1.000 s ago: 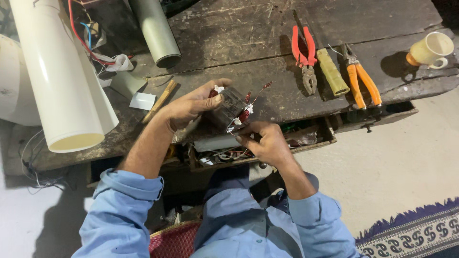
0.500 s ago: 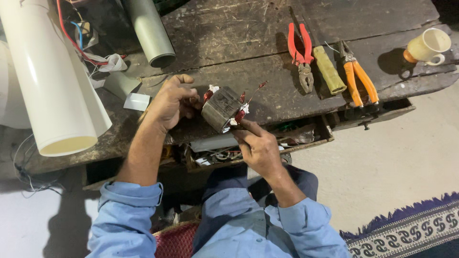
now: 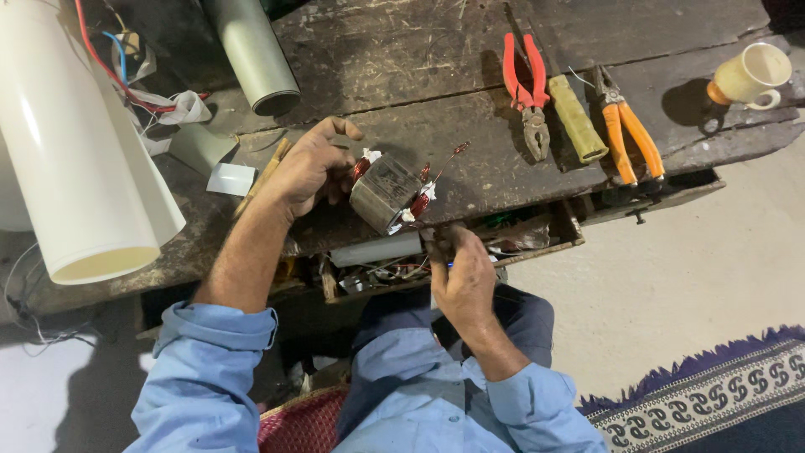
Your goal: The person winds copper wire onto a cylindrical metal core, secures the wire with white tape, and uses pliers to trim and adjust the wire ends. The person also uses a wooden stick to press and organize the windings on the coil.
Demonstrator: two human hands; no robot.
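Nearest the body, the right hand (image 3: 463, 281) is curled narrowly around a small dark tool whose shape is hard to make out, just above an open drawer (image 3: 537, 239) cluttered with wires and parts. Up and to the left of it, the left hand (image 3: 309, 168) grips a grey motor stator (image 3: 384, 193) with copper windings — fingers wrapped on its left side, the piece resting at the edge of the worn wooden bench (image 3: 419, 75). Left of that hand lies a fat white pipe (image 3: 80, 159); beyond it, a grey pipe (image 3: 251, 54). Farther right of both hands sit red pliers (image 3: 527, 88), a yellow-green handle (image 3: 577, 119), orange cutters (image 3: 627, 134) — and a cream cup (image 3: 750, 74).
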